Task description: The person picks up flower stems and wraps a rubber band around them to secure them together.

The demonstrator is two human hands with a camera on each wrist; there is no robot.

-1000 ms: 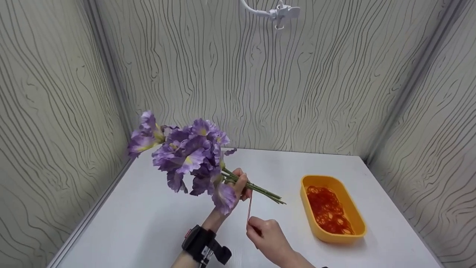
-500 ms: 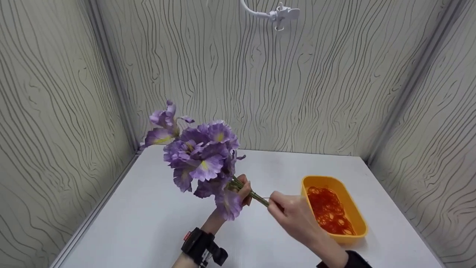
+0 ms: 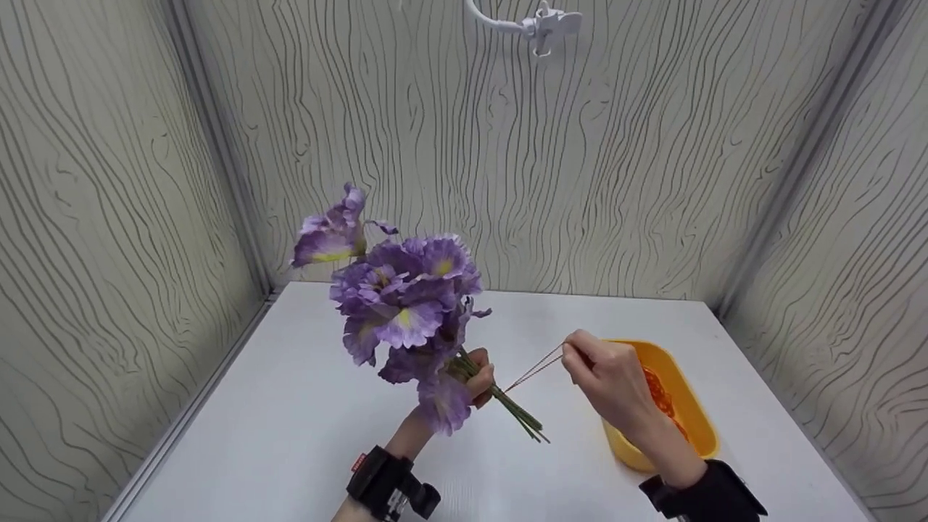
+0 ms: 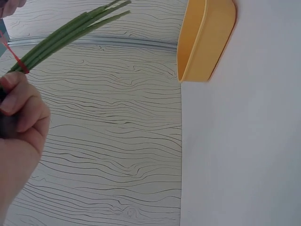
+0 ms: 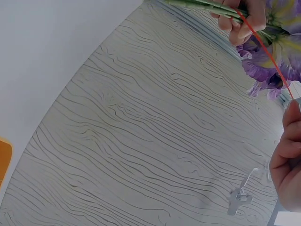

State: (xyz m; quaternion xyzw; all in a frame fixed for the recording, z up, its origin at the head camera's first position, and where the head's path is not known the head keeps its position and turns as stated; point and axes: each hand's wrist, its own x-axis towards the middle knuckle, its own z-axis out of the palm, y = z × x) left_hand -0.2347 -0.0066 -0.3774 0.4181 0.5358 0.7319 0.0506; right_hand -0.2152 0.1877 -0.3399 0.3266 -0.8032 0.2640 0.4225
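A bunch of purple artificial irises (image 3: 406, 304) leans up and left over the table, its green stems (image 3: 520, 416) pointing down and right. The left hand (image 3: 480, 377) grips the stems just below the blooms, fingers curled round them. A thin red rubber band (image 3: 536, 368) loops round the stems right beside that hand, also seen as a red band (image 4: 21, 65) in the left wrist view. Up and to the right, the right hand (image 3: 609, 377) pinches the band's other end and holds it stretched in two strands. In the right wrist view the red band (image 5: 265, 49) runs taut between both hands.
A yellow tray (image 3: 692, 406) with many red rubber bands (image 3: 656, 391) stands on the white table (image 3: 290, 435) at the right, partly behind the right hand. Patterned walls surround the table. A white clamp on an arm (image 3: 549, 29) hangs at the back.
The right hand has moved up and right, first to the stem ends, then away, stretching the band out from the stems. The flowers have shifted slightly right and tilted more upright.
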